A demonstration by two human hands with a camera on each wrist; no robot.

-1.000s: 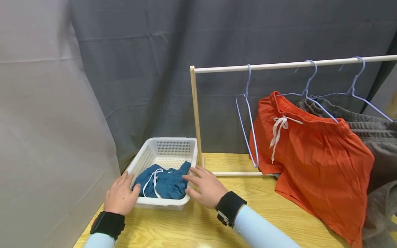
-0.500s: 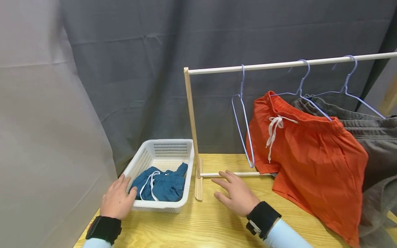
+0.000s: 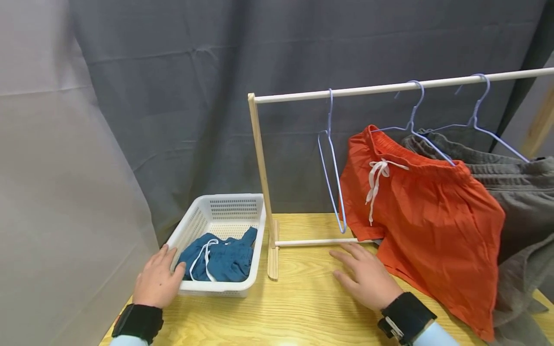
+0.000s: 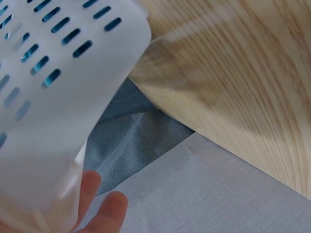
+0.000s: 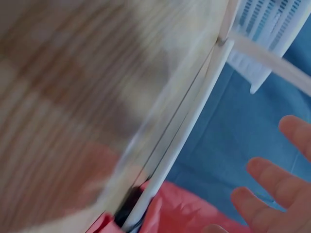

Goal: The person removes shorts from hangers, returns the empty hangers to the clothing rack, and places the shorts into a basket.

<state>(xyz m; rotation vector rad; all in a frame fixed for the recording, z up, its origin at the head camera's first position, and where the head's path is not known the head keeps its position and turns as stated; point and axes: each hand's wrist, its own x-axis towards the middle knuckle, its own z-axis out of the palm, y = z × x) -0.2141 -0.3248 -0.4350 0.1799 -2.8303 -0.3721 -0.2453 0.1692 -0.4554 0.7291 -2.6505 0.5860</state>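
A white plastic basket with slotted walls stands on the table at left. Blue shorts with a white drawstring lie bunched in it. My left hand holds the basket's near left corner, thumb at the rim and fingers along the outer side; its fingertips show past the wall in the left wrist view. Fingers spread and holding nothing, my right hand hovers over the table in front of the orange shorts. Left of those shorts, a bare lavender hanger hangs from the rack's rail.
Grey trousers hang behind the orange shorts at right. A wooden rack post rises just right of the basket, with a white lower bar running from it. Grey cloth covers the back, pale cloth the left side.
My right hand has left the basket's right side and moved right, towards the orange shorts. The left hand stays at the basket's corner. The head view has turned slightly right.
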